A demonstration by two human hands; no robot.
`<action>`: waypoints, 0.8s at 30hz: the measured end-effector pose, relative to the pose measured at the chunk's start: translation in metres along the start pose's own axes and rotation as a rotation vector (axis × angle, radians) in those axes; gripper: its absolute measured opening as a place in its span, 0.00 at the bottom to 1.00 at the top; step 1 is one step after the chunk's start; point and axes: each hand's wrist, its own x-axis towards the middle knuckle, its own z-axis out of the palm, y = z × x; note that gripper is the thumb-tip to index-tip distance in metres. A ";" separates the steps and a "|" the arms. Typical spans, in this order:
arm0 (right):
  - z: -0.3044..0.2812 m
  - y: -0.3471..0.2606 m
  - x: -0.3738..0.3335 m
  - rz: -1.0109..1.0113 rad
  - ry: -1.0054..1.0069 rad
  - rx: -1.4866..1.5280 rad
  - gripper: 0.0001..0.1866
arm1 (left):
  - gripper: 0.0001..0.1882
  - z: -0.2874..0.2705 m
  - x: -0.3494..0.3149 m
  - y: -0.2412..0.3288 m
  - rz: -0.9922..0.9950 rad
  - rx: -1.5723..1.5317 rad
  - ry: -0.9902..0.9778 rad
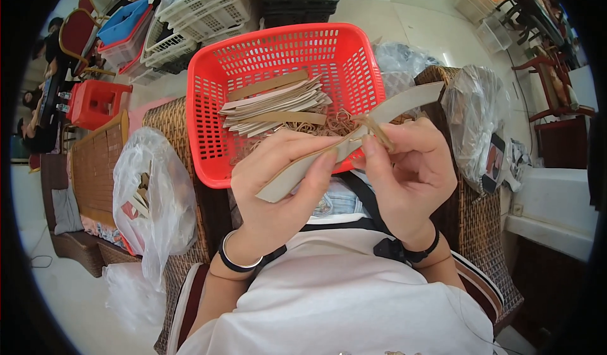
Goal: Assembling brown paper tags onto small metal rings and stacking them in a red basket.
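Note:
A long pale strip with a tan underside (408,101), leather-like, runs slantwise between my hands above the near rim of a red slotted plastic basket (363,51). My left hand (269,165) is closed on its lower-left part, thumb on top and fingers beneath. With thumb and forefinger my right hand (414,171) pinches a narrow tan band (379,132) that bends against the strip near its middle. Whether the band goes through the strip or only lies on it, I cannot tell. Inside the basket lie a stack of similar strips (272,105) and a brown heap of tangled narrow pieces (338,125).
To the left, a clear plastic bag (155,197) with scraps rests by a woven wicker surface (165,118). Stacked white crates (212,13) and a red stool (98,104) stand beyond. Another plastic bag (477,108) is at right. People sit at the far left.

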 end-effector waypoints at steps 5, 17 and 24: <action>-0.004 0.002 0.006 0.134 -0.108 -0.014 0.12 | 0.16 -0.007 0.002 0.005 -0.108 -0.058 -0.139; -0.033 0.011 0.024 0.778 -0.303 0.475 0.13 | 0.23 -0.018 0.018 -0.015 -0.608 -0.549 -0.431; -0.015 -0.007 0.020 0.747 -0.095 0.366 0.12 | 0.14 -0.015 0.007 -0.016 -0.583 -0.412 -0.338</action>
